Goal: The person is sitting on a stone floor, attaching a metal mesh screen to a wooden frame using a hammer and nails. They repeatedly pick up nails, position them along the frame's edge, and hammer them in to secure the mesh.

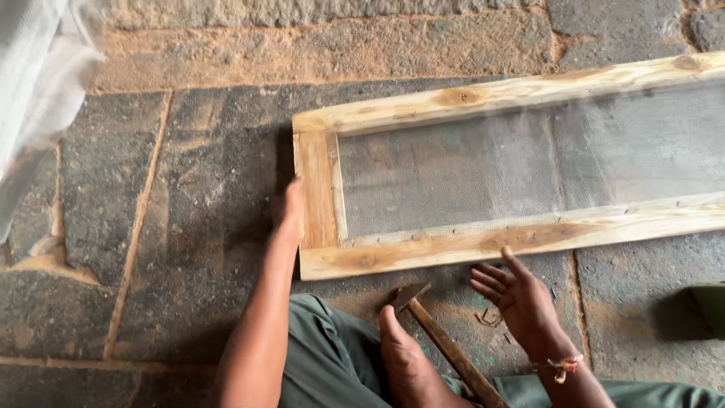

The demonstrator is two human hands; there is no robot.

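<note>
— Two hands, what are they on?

— My left hand (pixel 289 210) lies flat against the short end of the frame (pixel 317 193), at nine o'clock of it, fingers spread along the outer edge, gripping nothing. My right hand (pixel 519 298) hovers open just below the lower rail at five o'clock, fingers fanned, palm up, holding nothing; one fingertip is near the rail, but I cannot tell if it touches.

— What is the frame like?

— Long and narrow, four rough pale wood rails with brown knots and bark-stained streaks. Fine grey mesh (pixel 529 162) is stretched across the opening, thin enough that the stone shows through it. It lies flat on the floor and runs off the picture at three o'clock.

— And the hammer?

— Loose on the floor at six o'clock, between my bare foot (pixel 408 363) and my right hand. The hammer (pixel 434 332) has a dark metal head just below the lower rail and a plain wooden handle slanting down toward four o'clock. A few small nails (pixel 491 317) lie beside it.

— The floor?

— Dark stone slabs (pixel 181 227), uneven, with sandy joints and reddish sawdust thick along twelve o'clock. A fold of white mesh (pixel 38 75) hangs in at ten o'clock. A green object (pixel 710 302) shows at the three o'clock edge, cut off.

— Room to move?

— Bare slabs lie open to nine o'clock of the frame. Between the lower rail and my green trousers (pixel 332 355) the gap is narrow, filled by foot, hammer and hand.
</note>
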